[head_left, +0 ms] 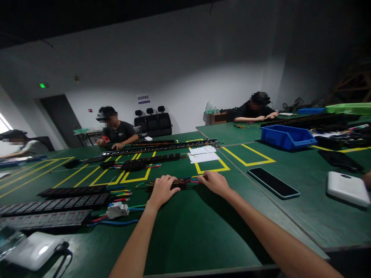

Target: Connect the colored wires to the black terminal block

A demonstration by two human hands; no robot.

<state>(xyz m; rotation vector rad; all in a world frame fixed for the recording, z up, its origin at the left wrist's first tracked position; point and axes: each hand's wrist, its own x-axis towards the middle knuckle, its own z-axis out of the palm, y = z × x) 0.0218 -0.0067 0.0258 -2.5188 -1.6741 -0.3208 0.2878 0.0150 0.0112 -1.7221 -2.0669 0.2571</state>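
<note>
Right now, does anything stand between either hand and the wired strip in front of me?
Nothing visible does: the left hand rests on the strip, and the right hand is at its wires.

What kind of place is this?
It looks like an electrical workshop, maybe in a factory. You can tell from the big green table with yellow lines, the long power strips, and the colored wires at the right hand.
</note>
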